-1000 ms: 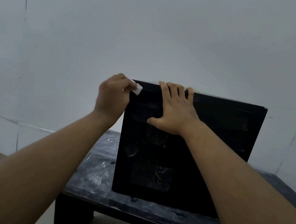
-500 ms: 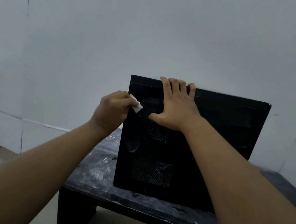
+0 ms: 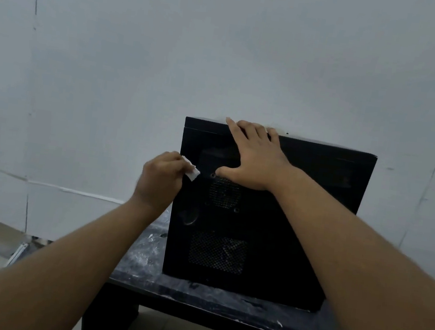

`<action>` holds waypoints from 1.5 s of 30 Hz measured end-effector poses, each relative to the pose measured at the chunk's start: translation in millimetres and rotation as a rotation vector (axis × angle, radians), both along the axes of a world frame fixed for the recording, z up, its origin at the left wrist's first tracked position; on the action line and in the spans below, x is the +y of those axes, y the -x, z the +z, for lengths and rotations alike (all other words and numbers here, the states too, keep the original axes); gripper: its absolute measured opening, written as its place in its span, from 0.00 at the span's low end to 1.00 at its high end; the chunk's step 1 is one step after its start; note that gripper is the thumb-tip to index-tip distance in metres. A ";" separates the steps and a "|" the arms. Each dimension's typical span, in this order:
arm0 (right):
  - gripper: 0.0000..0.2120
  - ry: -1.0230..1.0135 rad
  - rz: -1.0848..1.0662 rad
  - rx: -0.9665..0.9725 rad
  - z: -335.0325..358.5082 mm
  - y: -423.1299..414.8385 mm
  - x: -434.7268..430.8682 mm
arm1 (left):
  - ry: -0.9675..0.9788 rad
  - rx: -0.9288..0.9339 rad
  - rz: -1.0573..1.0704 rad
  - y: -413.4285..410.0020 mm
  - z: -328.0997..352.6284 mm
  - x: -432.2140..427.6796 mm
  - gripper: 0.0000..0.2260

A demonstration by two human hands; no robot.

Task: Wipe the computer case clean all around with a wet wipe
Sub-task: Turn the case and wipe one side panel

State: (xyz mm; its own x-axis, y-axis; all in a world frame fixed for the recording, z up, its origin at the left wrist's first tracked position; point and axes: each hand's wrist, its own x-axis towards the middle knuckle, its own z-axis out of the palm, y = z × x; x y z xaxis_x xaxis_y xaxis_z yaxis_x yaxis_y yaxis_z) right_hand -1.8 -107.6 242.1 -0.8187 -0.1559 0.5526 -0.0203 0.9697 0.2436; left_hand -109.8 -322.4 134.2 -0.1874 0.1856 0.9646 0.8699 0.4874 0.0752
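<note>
A black computer case (image 3: 266, 226) stands upright on a low dark table (image 3: 220, 303) smeared with white, in front of a pale wall (image 3: 227, 41). The left hand (image 3: 160, 178) pinches a small folded white wet wipe (image 3: 192, 172) in curled fingers. Only a corner of the wipe shows past the knuckles, at the left edge of the case's near face. Just right of that grip and slightly higher, the right hand (image 3: 256, 159) lies flat on the same face, its straight fingertips reaching over the top edge. Below the wipe, two mesh vents (image 3: 225, 193) and a round fitting (image 3: 190, 216) are dim against the black panel. The case's far sides are hidden, and both forearms and the table's legs run off the frame.
</note>
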 end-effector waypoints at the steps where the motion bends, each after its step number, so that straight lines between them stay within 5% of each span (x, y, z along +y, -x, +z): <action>1: 0.55 -0.001 -0.031 -0.004 0.0 -4.0 4.4 | 0.003 0.010 -0.008 -0.5 8.5 -0.5 0.07; 7: 0.55 0.002 -0.101 0.125 -16.0 -13.2 22.1 | -0.181 0.013 -0.121 -12.6 73.9 20.4 0.02; 14: 0.54 0.045 -0.072 0.158 -20.0 -8.0 19.6 | 0.031 0.116 -0.071 -14.8 18.6 24.2 0.06; 20: 0.54 0.045 -0.071 0.146 -18.7 -9.3 20.6 | -0.253 0.036 -0.021 -12.9 81.4 42.6 0.02; 29: 0.51 0.088 -0.068 0.070 0.7 -29.2 42.0 | -0.043 0.022 -0.023 -20.4 35.9 26.0 0.03; 35: 0.53 0.051 -0.111 0.217 -25.7 -23.3 47.6 | -0.108 -0.001 -0.063 -28.2 96.8 60.2 0.02; 42: 0.52 0.099 -0.072 0.220 -25.7 -23.6 47.0 | -0.124 -0.012 -0.018 -33.0 26.1 48.0 0.09; 45: 0.52 0.098 -0.078 0.223 -25.6 -22.9 46.5 | -0.194 -0.054 -0.032 -36.7 46.5 58.3 0.08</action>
